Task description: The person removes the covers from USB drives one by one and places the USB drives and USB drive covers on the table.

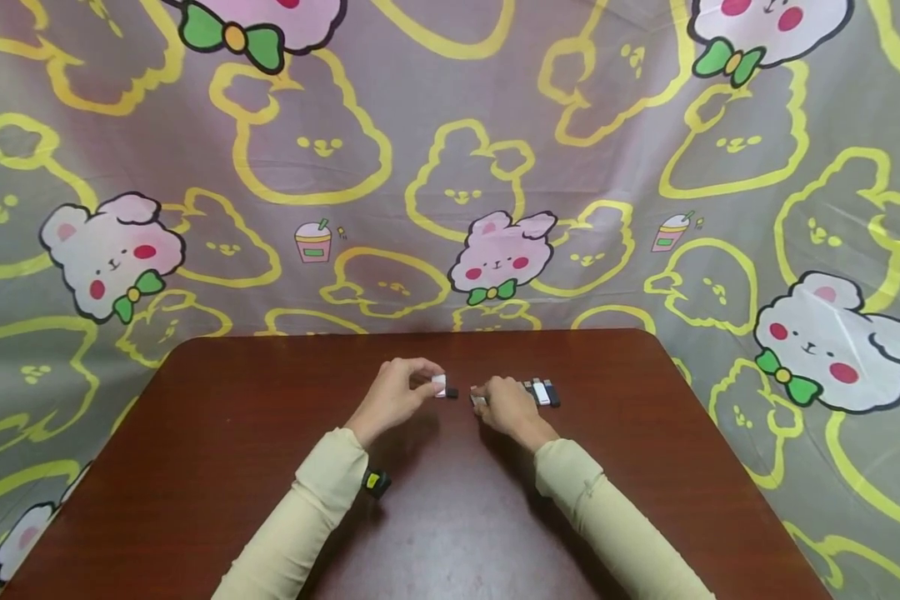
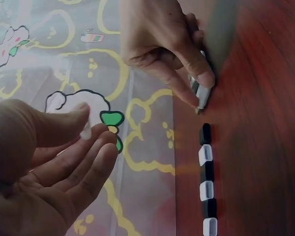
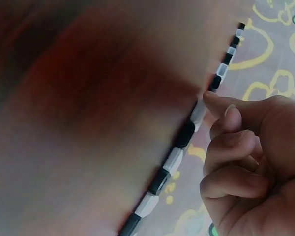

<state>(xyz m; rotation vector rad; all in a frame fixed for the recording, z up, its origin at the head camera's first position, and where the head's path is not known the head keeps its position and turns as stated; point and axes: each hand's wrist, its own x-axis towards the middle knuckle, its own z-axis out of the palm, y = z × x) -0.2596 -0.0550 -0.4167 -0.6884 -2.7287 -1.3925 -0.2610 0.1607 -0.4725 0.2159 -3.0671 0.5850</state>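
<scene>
Between the thumb and fingertips of my left hand point(image 1: 396, 397) is a small white cap point(image 2: 86, 130), pinched above the table. Beside it on the wood lies a black cap point(image 1: 452, 393), one end of a row of alternating black and white caps point(image 2: 205, 155) seen in the left wrist view. My right hand point(image 1: 512, 405) pinches a white USB stick point(image 2: 202, 96) with a metal tip, thumb and index finger on its sides. In the right wrist view the other fingers are curled, and the row of sticks point(image 3: 173, 161) runs past the fingertip.
Right of my right hand, more USB sticks lie side by side, among them a white one point(image 1: 542, 392) and a dark one point(image 1: 553, 393). The brown table point(image 1: 435, 533) has its far edge against a patterned cloth point(image 1: 390, 208). A black wrist device point(image 1: 376, 482) shows by the left cuff.
</scene>
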